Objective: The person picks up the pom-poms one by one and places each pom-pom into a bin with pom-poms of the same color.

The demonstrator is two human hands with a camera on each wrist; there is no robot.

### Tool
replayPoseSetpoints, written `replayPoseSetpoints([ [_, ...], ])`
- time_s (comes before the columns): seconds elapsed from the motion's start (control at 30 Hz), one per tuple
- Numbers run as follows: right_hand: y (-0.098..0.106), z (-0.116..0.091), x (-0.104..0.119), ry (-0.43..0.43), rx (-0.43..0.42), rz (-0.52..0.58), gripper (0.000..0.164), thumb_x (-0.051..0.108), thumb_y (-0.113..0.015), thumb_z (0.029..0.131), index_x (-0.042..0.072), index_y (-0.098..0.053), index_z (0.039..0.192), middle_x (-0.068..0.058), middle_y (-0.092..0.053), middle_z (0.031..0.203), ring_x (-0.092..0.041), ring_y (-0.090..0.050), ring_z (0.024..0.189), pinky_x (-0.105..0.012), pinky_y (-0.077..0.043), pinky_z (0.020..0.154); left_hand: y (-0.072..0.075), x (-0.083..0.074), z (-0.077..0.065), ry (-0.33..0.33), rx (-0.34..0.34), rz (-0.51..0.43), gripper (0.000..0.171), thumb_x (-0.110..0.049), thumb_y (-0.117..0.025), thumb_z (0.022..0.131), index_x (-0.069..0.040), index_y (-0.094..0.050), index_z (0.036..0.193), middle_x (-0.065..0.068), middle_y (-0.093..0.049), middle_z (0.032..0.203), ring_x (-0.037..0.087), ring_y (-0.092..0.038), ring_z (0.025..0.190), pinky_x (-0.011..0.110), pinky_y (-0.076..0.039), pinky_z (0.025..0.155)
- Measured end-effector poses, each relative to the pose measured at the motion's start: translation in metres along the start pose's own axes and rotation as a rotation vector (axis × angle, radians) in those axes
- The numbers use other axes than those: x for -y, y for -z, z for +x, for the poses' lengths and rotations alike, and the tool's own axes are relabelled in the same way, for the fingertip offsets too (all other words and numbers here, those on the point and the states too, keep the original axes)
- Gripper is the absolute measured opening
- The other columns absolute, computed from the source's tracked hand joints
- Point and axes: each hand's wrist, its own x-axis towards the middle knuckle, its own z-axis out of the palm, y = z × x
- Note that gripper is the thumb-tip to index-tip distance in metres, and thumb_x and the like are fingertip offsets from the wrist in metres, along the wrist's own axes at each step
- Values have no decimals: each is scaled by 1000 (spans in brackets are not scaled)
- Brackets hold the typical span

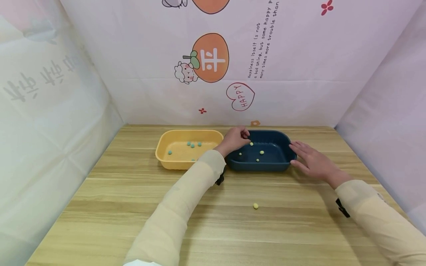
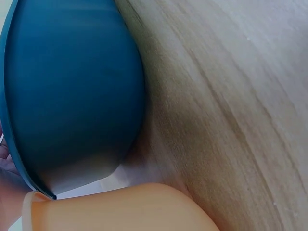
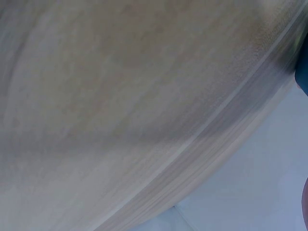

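My left hand [image 1: 235,139] reaches over the left side of the dark blue tray [image 1: 259,167], its fingers bent loosely and a gap showing between thumb and forefinger. Just beside the thumb tip is a small yellow ball [image 1: 251,144]; several more yellow balls lie in the tray. At the tray's right end, my right hand [image 1: 314,160] has its fingers stretched out, fingertips at the rim. In the left wrist view the blue tray's outer wall [image 2: 72,91] fills the left side, with the left fingers mostly hidden behind it.
Left of the blue tray stands a yellow tray [image 1: 176,165] with several small teal balls inside. One loose yellow ball [image 1: 255,205] lies on the wooden table [image 1: 226,229] in front. Printed white cloth [image 1: 149,92] hangs along the back and both sides.
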Motion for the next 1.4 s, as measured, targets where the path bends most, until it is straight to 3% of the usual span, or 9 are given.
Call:
replayPoseSetpoints([
  [0.73,4,1,3,3,13,-4,63,32,-54,100,-7,-37,146,-28,-33,149,-44,-26,139,-46,-16,117,1,-6,-7,-48,21,-26,24,-15,-73,89,-2,-67,108,-2,-62,92,12,-57,82,20,-50,71],
  [0.97,4,1,3,4,9,-12,63,33,-54,100,-7,-37,146,-28,-33,149,-46,-28,137,-46,-17,116,7,-14,-20,-57,62,-112,17,-12,-72,89,-5,-65,104,-1,-61,92,13,-57,82,20,-50,71],
  [1.07,4,1,2,6,10,-9,63,33,-54,100,-7,-37,146,-28,-33,149,-46,-28,137,-46,-17,116,9,-17,-26,-74,77,-145,19,-11,-72,89,-2,-65,105,0,-61,91,14,-57,81,20,-50,70],
  [1.2,4,1,2,5,14,-10,63,33,-54,100,-7,-37,146,-29,-33,149,-46,-28,137,-46,-17,116,13,-22,-36,-100,97,-144,22,-11,-72,89,0,-65,106,0,-61,90,15,-56,79,20,-50,69],
  [1.4,3,1,2,10,4,-13,63,33,-55,100,-7,-37,145,-29,-34,148,-45,-29,137,-45,-17,116,15,-29,-50,-140,125,-129,16,-12,-74,88,-9,-64,100,-1,-61,90,14,-55,80,18,-49,71],
])
